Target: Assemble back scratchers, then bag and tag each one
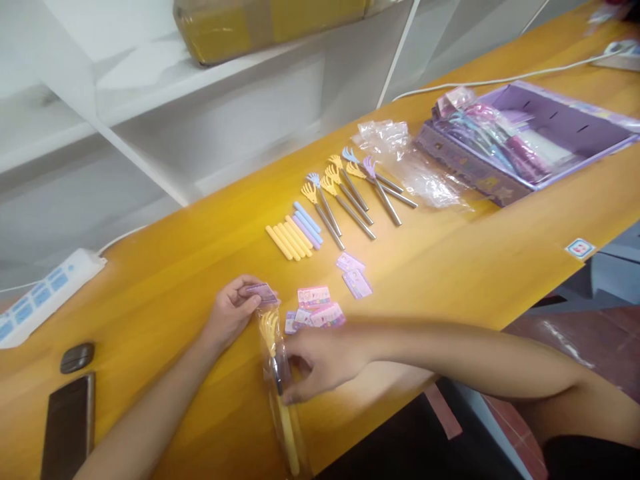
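Blurred right grip (327, 360), cropped bag (289, 430)
Below that grip the bag leaves the bottom edge, as does the phone (69, 427) left of the left grip (234, 312), whose card (262, 293) bears unreadable print.

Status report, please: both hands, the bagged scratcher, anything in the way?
Left hand holding purple card. Right hand against clear bag. Yellow scratcher inside bag. Loose cards close by right hand.

One head-worn camera looks forward and down, close above the yellow-brown table (200, 247). Its far edge climbs rightward.
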`<state>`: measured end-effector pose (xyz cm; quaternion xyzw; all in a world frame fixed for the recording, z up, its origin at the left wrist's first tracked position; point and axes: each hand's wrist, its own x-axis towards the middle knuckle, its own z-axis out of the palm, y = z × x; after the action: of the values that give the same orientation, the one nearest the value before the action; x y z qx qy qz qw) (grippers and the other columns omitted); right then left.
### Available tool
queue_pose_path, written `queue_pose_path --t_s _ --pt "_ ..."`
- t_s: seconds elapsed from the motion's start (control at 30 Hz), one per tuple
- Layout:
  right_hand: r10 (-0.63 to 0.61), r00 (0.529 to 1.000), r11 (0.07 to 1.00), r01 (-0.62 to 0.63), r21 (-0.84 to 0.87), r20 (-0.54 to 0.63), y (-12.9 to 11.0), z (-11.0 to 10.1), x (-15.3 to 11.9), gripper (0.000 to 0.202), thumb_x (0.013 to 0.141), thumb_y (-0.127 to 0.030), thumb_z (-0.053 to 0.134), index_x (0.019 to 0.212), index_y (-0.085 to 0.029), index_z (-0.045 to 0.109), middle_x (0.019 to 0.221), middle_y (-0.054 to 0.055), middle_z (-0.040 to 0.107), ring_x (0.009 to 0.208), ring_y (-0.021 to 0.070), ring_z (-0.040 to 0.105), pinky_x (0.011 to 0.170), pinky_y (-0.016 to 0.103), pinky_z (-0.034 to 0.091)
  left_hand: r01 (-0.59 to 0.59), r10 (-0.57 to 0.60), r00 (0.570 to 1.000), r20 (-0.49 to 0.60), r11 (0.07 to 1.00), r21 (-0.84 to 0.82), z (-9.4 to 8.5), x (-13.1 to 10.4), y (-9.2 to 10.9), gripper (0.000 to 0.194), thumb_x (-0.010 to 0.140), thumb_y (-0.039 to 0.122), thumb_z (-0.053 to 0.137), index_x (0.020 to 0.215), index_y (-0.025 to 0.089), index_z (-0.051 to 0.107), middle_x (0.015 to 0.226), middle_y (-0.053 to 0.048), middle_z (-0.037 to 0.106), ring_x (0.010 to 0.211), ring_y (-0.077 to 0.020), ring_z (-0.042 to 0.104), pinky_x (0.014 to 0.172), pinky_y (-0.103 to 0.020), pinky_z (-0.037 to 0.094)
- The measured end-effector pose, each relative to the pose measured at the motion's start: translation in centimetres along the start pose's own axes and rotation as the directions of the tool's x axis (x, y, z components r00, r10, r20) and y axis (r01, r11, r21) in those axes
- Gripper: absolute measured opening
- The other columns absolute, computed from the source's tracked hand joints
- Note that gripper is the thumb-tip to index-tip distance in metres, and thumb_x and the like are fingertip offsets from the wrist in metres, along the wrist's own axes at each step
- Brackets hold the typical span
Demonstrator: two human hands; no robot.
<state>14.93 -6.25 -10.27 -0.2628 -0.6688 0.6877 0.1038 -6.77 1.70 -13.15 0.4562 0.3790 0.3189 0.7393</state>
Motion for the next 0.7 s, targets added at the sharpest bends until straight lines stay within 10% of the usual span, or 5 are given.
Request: queue_pose_path --t_s 0.23,0.43,0.53,0.7 --pt "-0.019 0.979 0.941 -0.051 0.334 0.204 1.0 -0.2 0.8 0.048 0.09 -0.057 0.074 0.105 -0.012 0.068 0.064 -0.004 0.061 0.055 0.0061 0.052 0.053 0.017 0.04 0.024 -0.031 0.999 -0.037 0.985 -0.173 0.2 0.1 0.8 0.036 0.078 0.034 0.083 0.106 0.015 0.071 0.098 -0.009 0.08 0.083 -0.0241 0.077 0.076 -0.035 0.062" --pt "-0.133 0.953 0.881 0.239 0.407 -0.271 -2.2 -5.0 -1.7 0.036 0.083 -0.04 0.086 0.102 -0.014 0.069 0.082 0.0 0.069 0.066 0.007 0.06 0.057 0.018 0.046 -0.001 0.022 0.997 0.072 0.958 -0.286 -0.4 0.5 1.0 0.034 0.086 0.033 0.064 0.112 0.013 0.072 0.095 -0.012 0.081 0.083 -0.0253 0.075 0.079 -0.037 0.058" --pt "-0.201 0.738 0.918 0.371 0.138 -0.644 -5.1 -8.7 -5.0 0.027 0.084 -0.035 0.085 0.099 -0.017 0.071 0.092 0.001 0.073 0.076 0.0084 0.064 0.068 0.021 0.052 0.004 0.029 0.989 0.142 0.974 -0.228 -0.7 0.5 0.8 0.036 0.089 0.036 0.06 0.115 0.013 0.069 0.107 -0.017 0.081 0.089 -0.0292 0.076 0.085 -0.041 0.056" --pt "-0.364 0.143 0.93 0.0 -0.368 -0.92 -8.7 -16.2 -14.8 0.025 0.097 -0.024 0.071 0.117 -0.009 0.075 0.105 0.009 0.073 0.092 0.011 0.07 0.088 0.031 0.052 0.012 0.023 0.978 0.207 0.986 -0.164 -1.0 0.6 0.3 0.035 0.095 0.039 0.055 0.117 0.013 0.065 0.109 -0.019 0.08 0.091 -0.0312 0.077 0.087 -0.042 0.053"
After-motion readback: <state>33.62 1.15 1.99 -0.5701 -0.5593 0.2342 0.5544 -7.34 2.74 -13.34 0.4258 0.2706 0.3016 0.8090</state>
